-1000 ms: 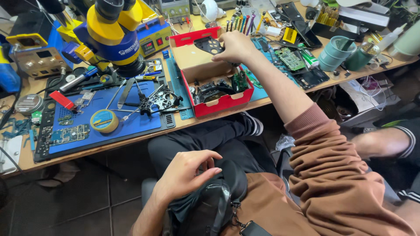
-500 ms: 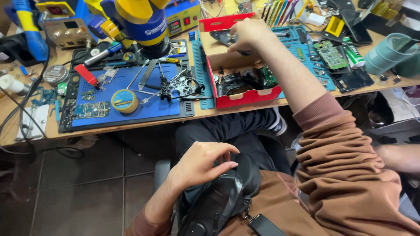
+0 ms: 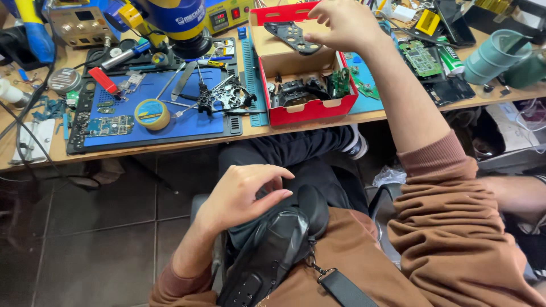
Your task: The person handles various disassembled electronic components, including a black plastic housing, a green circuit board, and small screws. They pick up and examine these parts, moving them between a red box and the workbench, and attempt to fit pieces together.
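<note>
My right hand [image 3: 341, 25] reaches over a red box [image 3: 310, 111] at the desk's edge. Its fingers are spread and its thumb rests by the right end of a black controller faceplate [image 3: 290, 35]. That plate lies on a brown cardboard lid [image 3: 284, 57] set in the box. Dark controller parts and a small green board [image 3: 340, 82] fill the box's front half. My left hand [image 3: 244, 193] hovers over my lap with fingers loosely curled and holds nothing. Just below it a black strapped bag [image 3: 273, 250] lies against my brown top.
A blue work mat [image 3: 165, 122] holds a dismantled controller frame [image 3: 222, 96], tweezers, a yellow solder reel [image 3: 152, 113] and a small circuit board [image 3: 109, 125]. A yellow-and-blue microscope [image 3: 179, 23] stands behind it. Right of the box are a green board [image 3: 421, 57] and stacked teal cups [image 3: 489, 54].
The view has dropped closer to the desk. My right hand stays over the box and its fingers have lifted and spread. My left hand stays over my lap.
</note>
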